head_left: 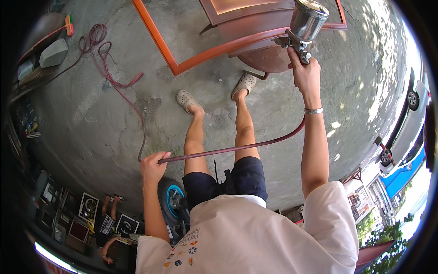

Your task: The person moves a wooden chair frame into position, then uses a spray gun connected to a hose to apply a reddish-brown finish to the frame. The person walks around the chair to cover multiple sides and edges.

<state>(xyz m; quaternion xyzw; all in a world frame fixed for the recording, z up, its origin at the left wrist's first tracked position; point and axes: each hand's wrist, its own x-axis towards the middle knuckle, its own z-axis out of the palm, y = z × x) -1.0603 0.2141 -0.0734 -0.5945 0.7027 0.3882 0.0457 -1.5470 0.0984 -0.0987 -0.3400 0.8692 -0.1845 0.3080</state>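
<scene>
My right hand (305, 73) is wrapped around the handle of a metal spray gun (297, 45), held up at the upper right. A shiny silver cup (309, 22) sits on top of the gun. From behind my right wrist a dark red air hose (237, 148) runs across in front of my legs to my left hand (154, 168), whose fingers are closed around it. Beyond my feet is an angular frame (160, 42), bright orange on its left side and browner toward the right. The gun is near the frame's right part and hides some of it.
More red hose (102, 50) lies looped on the concrete floor (114, 105) at left. A brown metal piece (255, 28) stands behind the frame. Near my left arm is a wheel with a blue rim (172, 200). Another person (107, 228) is at lower left; a car (407, 123) is parked at right.
</scene>
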